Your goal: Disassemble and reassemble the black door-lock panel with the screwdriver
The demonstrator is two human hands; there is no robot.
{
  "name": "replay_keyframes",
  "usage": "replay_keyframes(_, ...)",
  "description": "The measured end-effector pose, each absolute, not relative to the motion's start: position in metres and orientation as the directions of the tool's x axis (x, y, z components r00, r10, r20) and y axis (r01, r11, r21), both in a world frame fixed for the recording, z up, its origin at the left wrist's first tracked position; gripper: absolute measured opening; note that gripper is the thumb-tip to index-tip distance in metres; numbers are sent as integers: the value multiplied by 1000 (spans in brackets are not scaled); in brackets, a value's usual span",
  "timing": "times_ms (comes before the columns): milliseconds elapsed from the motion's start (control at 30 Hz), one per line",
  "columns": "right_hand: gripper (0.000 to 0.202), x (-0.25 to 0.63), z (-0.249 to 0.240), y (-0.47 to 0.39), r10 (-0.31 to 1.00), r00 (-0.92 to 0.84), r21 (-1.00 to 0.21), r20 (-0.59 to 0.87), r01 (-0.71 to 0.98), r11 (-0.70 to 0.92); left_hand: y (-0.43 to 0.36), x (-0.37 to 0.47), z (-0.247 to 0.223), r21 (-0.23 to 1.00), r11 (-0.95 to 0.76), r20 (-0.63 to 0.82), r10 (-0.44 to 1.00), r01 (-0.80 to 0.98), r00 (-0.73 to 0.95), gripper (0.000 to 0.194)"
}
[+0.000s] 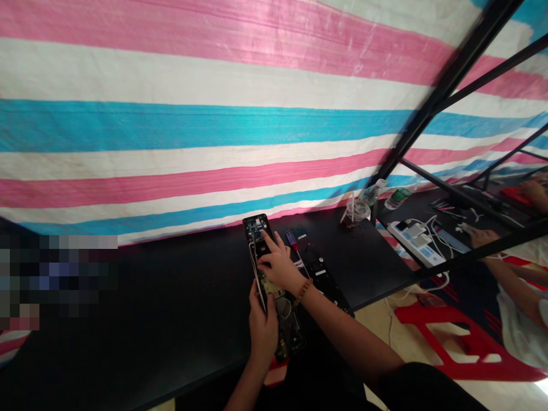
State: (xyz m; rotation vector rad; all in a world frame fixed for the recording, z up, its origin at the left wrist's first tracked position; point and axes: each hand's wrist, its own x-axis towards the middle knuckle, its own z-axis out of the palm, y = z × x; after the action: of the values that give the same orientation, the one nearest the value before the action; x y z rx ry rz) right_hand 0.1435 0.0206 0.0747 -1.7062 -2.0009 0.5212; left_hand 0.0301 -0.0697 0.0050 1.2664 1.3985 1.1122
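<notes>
A long, narrow black housing (pixel 256 221) stretches away from me over the table's front edge, with circuit boards and a white cable inside. Its exact kind I cannot make out. My left hand (pixel 263 328) grips its near left side, thumb over the edge. Over the middle of the housing is my right hand (pixel 280 262), fingers stretched apart, the index fingertip at the blue circuit board (pixel 256 229) in the far end. Just right of it a screwdriver (pixel 293 240) with a red and purple handle lies beside a second long black panel (pixel 327 279).
A clear plastic cup (pixel 357 212) and plastic bottles (pixel 397 198) stand at the back right. Beyond a black metal frame (pixel 422 128) are a white power strip (pixel 417 244) with cables, a red stool (pixel 449 337) and another person's hand (pixel 483 237). Striped sheeting (pixel 214 128) hangs behind the black table (pixel 171 308).
</notes>
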Motion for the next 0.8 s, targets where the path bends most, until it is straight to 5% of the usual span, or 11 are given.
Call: replay_keyframes(800, 10, 138, 78, 16, 982, -118, -493, 145, 852, 175, -69, 30, -2, 991, 64, -59, 997, 121, -45, 56)
